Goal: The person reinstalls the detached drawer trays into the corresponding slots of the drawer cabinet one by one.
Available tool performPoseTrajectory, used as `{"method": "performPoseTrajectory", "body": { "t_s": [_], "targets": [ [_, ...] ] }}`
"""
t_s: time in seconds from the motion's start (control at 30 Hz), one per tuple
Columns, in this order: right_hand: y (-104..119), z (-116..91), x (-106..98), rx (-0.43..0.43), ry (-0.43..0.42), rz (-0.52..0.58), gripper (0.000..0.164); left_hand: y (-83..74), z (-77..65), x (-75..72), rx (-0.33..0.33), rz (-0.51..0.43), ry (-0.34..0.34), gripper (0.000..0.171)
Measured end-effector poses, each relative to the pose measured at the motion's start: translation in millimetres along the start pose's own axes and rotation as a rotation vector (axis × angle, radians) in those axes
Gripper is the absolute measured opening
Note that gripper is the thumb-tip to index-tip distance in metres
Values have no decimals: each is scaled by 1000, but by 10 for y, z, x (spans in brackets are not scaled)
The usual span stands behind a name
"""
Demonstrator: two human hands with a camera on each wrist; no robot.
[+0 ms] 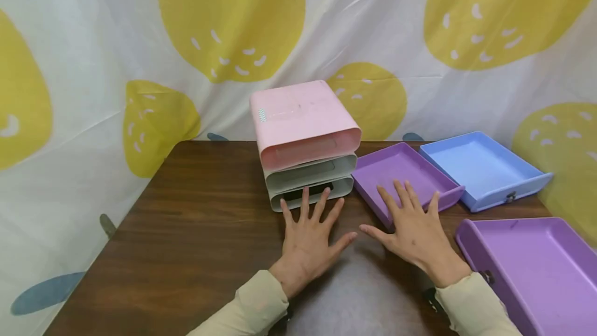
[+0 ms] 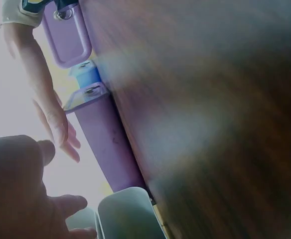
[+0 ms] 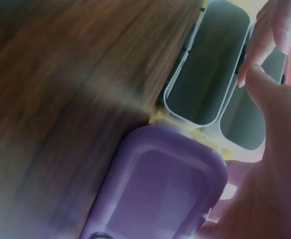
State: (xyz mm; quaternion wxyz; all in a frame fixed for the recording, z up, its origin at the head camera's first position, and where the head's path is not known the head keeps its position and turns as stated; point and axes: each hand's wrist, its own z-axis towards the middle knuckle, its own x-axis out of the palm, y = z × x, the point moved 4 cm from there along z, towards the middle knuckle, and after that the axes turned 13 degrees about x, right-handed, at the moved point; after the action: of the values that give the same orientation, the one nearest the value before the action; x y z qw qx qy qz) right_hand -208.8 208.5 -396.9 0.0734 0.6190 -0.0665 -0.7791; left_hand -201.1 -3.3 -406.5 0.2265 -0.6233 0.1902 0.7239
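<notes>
Three drawer shells stand stacked at the table's middle: a pink shell (image 1: 303, 118) on top and two white shells (image 1: 310, 175) (image 3: 205, 74) below it, their openings facing me. My left hand (image 1: 312, 217) lies flat with fingers spread just in front of the lowest shell, fingertips at its opening. My right hand (image 1: 406, 211) is also flat and spread, its fingertips over the front edge of a small purple drawer tray (image 1: 401, 170) (image 3: 160, 194) beside the stack. Neither hand holds anything. In the left wrist view the right hand (image 2: 56, 124) shows next to that tray (image 2: 105, 144).
A blue drawer tray (image 1: 480, 165) lies right of the small purple one. A larger purple tray (image 1: 536, 268) sits at the front right corner. The brown wooden table (image 1: 196, 232) stands against a white cloth with yellow fruit prints (image 1: 233, 19).
</notes>
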Motion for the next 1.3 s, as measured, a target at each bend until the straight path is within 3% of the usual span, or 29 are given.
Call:
{"method": "performPoseTrajectory", "body": {
  "t_s": [0.2,0.53,0.63,0.87,0.97,1.3],
  "targets": [
    [-66,3,-24,33,8,30,97,23,-5,-32,8,-4,-44,66],
    [-164,-37,-100,63,-14,25,97,29,43,-144,63,-33,-189,56],
    [-211,-52,-105,63,-26,28,94,36,50,-198,106,-38,-294,51],
    [-298,-84,-115,80,-36,47,90,67,34,-436,259,-10,-637,34],
    [-323,-92,-114,82,-35,48,90,109,43,-534,284,-25,-710,31],
    [-376,-162,-181,121,-50,59,87,307,72,-789,309,-110,-849,24]
  ]
}}
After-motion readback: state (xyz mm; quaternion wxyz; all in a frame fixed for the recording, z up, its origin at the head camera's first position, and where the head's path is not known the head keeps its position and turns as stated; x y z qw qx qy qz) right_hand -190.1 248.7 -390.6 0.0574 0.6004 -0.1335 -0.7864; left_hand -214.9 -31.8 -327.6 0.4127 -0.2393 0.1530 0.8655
